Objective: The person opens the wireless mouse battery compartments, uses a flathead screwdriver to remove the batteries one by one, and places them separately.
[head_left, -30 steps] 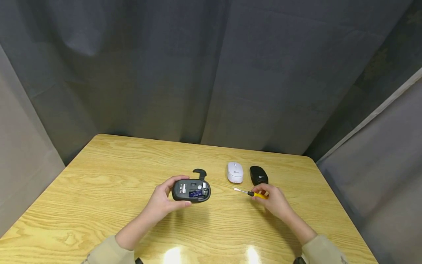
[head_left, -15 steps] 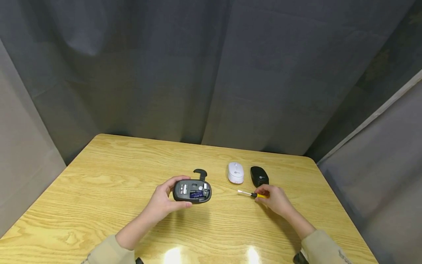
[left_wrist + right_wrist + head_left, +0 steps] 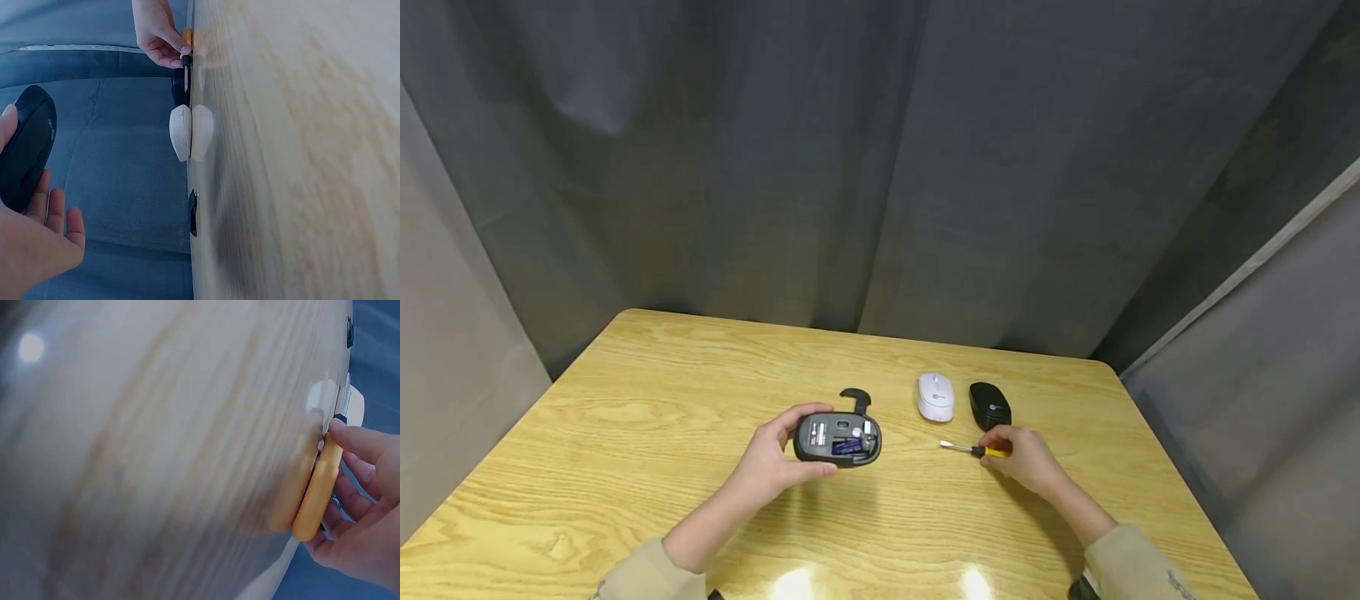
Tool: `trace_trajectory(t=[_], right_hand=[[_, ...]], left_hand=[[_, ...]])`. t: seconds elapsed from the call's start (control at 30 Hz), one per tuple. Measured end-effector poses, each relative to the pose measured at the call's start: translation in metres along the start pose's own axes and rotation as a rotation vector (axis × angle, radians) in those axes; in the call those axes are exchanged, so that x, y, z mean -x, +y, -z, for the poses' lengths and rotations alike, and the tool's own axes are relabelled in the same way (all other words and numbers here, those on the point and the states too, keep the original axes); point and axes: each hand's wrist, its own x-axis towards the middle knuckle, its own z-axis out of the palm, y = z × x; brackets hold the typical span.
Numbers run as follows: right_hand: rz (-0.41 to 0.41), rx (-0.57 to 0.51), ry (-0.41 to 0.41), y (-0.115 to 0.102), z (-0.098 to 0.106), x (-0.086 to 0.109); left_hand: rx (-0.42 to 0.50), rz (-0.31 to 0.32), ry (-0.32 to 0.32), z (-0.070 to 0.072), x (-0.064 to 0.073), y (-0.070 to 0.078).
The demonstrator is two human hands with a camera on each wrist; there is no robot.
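Note:
My left hand [image 3: 766, 457] grips a black computer mouse [image 3: 820, 454] above the table, thumb on the near edge. Its underside faces up in the head view, with the battery bay uncovered and a dark blue battery [image 3: 848, 447] inside. A hooked black cover piece [image 3: 859, 400] shows just behind it; the left wrist view has this piece [image 3: 193, 214] flat on the table. My right hand [image 3: 1028, 460] pinches a flat-blade screwdriver [image 3: 997, 452] near the front of its yellow-orange handle [image 3: 317, 500]. The screwdriver is at the tabletop, its blade pointing left.
A white mouse [image 3: 936, 397] and another black mouse [image 3: 989, 405] stand side by side on the wooden table [image 3: 625, 433], behind my right hand. Grey curtains [image 3: 880, 167] hang beyond the table's back edge.
My right hand has lowered the screwdriver toward the tabletop and shifted it slightly to the right. The left hand and its mouse stay nearly still.

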Motion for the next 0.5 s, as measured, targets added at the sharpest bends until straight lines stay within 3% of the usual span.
trace_trajectory(t=[0.5], right_hand=[[0.12,-0.032,-0.025,-0.027,0.033,0.003]], left_hand=[[-0.011,0.003,0.005,0.0,-0.001,0.004]])
